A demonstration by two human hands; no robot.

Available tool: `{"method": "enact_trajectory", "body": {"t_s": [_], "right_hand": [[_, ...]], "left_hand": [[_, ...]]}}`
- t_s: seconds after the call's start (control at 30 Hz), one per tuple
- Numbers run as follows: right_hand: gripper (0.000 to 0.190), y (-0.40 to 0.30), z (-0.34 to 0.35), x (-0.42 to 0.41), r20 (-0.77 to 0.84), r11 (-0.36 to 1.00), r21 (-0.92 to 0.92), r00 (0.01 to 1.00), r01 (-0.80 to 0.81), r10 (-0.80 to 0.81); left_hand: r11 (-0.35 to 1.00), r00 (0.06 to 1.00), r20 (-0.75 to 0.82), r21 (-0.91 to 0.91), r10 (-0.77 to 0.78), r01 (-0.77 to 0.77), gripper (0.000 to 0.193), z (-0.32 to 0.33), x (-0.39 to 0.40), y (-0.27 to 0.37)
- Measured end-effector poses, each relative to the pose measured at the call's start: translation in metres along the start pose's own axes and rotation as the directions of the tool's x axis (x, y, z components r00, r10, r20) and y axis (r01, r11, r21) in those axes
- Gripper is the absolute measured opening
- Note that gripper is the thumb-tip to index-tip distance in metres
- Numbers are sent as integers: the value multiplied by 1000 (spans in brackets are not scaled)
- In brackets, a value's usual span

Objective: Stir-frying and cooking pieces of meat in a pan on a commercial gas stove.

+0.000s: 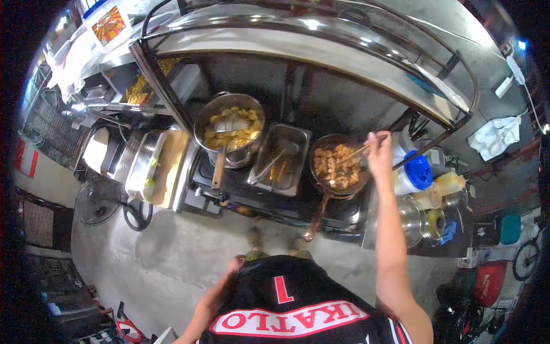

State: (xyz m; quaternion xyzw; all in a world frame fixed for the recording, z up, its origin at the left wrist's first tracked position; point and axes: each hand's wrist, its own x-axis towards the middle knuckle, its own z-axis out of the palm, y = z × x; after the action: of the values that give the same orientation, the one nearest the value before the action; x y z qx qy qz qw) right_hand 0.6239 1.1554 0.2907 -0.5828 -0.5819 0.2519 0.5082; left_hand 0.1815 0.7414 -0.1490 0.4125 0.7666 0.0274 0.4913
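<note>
My right hand [379, 148] grips a thin wooden utensil [354, 153] whose far end reaches into a frying pan [361, 182]. Browned, diced pieces of food [335, 165] cover much of the pan's bottom, and the pan's long copper-coloured handle [317, 219] points towards me. My left hand [236, 263] hangs low beside my body, partly hidden, its fingers too small to make out. Left of the pan, metal tongs [270, 167] lie in a steel tray [304, 148]. Farther left stands a steel pot [198, 129] of yellowish pieces, with a wooden-handled strainer [218, 167] resting in it.
A metal rack [296, 53] arches over the back of the stove [258, 206]. At left are a wooden board [172, 172], a steel container [144, 167] and a fan [99, 202]. A blue-lidded tub [417, 170] and several jars [429, 198] stand right of my forearm.
</note>
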Motion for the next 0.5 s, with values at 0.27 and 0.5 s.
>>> {"method": "enact_trajectory", "body": {"t_s": [0.27, 0.5], "right_hand": [[19, 4, 16, 7, 62, 999, 19, 997, 51, -52], [23, 10, 9, 11, 77, 993, -77, 993, 91, -86]], "left_hand": [[991, 995, -77, -117, 56, -65, 43, 4, 1, -5], [964, 986, -89, -213, 141, -157, 45, 13, 7, -23]]}}
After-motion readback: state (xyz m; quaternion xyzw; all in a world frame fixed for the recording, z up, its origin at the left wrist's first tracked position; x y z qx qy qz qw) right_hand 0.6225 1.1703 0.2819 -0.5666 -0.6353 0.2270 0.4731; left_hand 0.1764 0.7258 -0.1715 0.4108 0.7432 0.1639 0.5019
